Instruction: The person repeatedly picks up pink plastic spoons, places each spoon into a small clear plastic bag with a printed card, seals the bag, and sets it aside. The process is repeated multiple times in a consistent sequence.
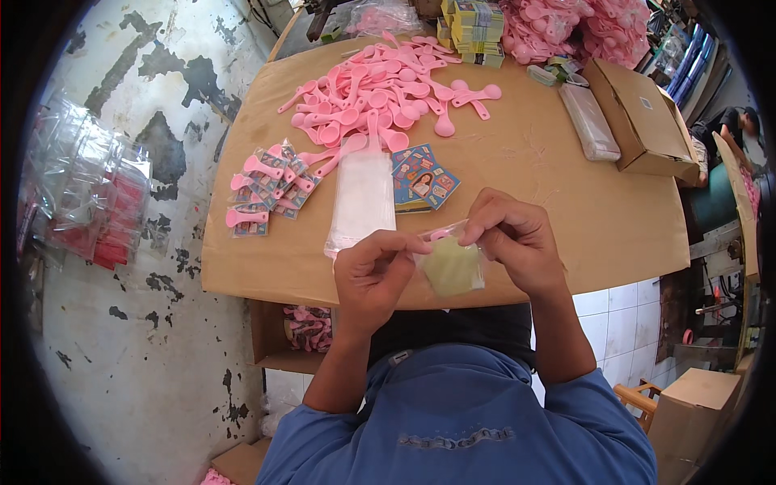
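A tan board table (566, 202) fills the centre, its edges bowing toward the rim. At nine o'clock there's a worn concrete floor (162, 339), pale with dark patches where the coating has flaked. At four o'clock, white wall tiles (618, 323) show below the table edge. A wooden chair arm (638, 398) sits at five o'clock. Daylight is even, shadows soft.

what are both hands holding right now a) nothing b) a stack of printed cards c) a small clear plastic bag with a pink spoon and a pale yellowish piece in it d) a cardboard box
c: the left hand and the right hand both pinch the top of a small clear bag above the table edge, a pink handle showing at its mouth.
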A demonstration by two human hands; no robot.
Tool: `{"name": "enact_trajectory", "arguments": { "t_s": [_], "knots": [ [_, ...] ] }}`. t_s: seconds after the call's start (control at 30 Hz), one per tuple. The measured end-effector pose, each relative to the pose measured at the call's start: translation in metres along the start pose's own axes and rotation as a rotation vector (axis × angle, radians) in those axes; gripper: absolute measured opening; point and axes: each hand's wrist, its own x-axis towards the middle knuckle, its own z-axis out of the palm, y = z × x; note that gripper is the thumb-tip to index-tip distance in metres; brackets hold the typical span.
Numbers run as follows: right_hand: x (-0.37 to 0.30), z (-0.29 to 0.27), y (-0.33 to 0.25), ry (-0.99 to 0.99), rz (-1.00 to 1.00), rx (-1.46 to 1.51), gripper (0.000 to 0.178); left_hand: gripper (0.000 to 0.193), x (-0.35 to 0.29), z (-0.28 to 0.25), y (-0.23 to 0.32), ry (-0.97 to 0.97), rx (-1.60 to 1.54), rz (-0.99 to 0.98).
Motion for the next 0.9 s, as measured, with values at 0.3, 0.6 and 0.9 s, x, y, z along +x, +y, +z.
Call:
{"name": "enact_trajectory", "arguments": {
  "t_s": [0.3,0.6,0.9],
  "knots": [
    [0.004,0.007,0.003,0.003,0.03,-0.018,0.013,0.015,0.0,0.009,0.014,0.064,0.012,0.0],
    [0.007,0.022,-0.001,0.087,-0.011,-0.07,0.039,0.028,0.001,-0.015,0.019,-0.094,0.203,0.0],
    [0.024,0.001,0.012,0.28,0.066,-0.822,0.025,0.037,0.048,-0.109,0.035,0.473,1.081,0.304]
  ]
}}
